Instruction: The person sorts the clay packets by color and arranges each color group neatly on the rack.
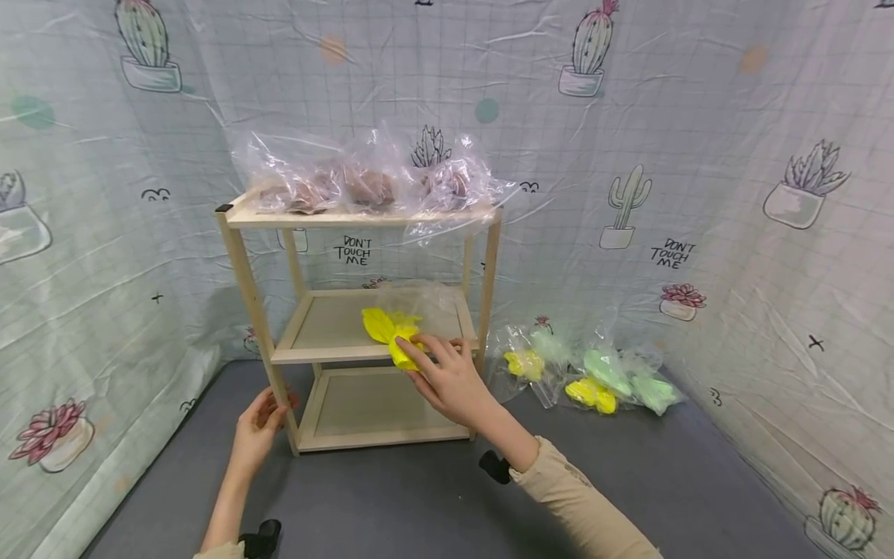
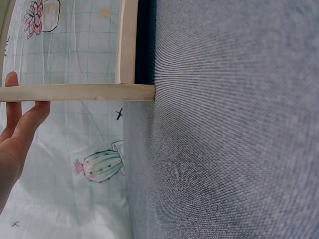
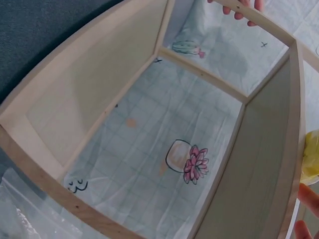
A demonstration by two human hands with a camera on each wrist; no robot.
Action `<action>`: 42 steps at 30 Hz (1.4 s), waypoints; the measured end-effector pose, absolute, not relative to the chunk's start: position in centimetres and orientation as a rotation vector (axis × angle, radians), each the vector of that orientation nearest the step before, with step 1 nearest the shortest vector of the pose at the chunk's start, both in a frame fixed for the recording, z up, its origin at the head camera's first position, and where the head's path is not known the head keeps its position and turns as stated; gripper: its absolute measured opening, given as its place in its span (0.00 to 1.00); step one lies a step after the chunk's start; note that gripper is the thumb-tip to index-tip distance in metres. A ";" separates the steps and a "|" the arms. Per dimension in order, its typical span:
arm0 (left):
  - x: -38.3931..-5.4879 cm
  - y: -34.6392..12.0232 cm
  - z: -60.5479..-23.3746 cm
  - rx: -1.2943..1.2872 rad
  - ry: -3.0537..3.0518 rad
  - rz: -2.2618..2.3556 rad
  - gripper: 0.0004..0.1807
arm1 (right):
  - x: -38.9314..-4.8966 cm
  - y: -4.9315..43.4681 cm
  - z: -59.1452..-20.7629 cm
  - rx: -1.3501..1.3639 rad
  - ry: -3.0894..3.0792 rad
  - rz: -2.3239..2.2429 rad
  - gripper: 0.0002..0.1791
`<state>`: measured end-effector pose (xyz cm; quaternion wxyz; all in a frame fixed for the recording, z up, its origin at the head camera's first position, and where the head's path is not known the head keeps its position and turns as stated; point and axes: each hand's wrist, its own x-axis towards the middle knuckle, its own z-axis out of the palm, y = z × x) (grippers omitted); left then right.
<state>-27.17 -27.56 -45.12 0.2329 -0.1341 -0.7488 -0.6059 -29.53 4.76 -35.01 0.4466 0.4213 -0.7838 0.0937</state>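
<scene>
A wooden three-tier shelf rack (image 1: 363, 220) stands on the dark grey surface. My left hand (image 1: 260, 425) grips its left front post (image 2: 84, 92) low down, and fingertips (image 3: 239, 15) show past the post in the right wrist view. My right hand (image 1: 450, 376) holds a bright yellow bundle (image 1: 391, 332) with a clear plastic bag about it, at the front edge of the middle shelf (image 1: 328, 322). What the bundle is made of cannot be told. At the right edge of the right wrist view, the yellow bundle (image 3: 311, 154) is only partly visible.
Clear bags with brownish contents (image 1: 370, 186) lie along the top shelf. Right of the rack, bags with yellow (image 1: 592, 394) and pale green bundles (image 1: 656, 392) lie on the grey surface (image 1: 391, 505). A cactus-printed sheet (image 1: 447, 62) hangs behind and at both sides.
</scene>
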 end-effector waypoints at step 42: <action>-27.2 -27.4 -45.0 -0.360 -2.031 -1.659 0.15 | -30.0 -3.0 -33.5 1.045 -2.259 0.120 0.28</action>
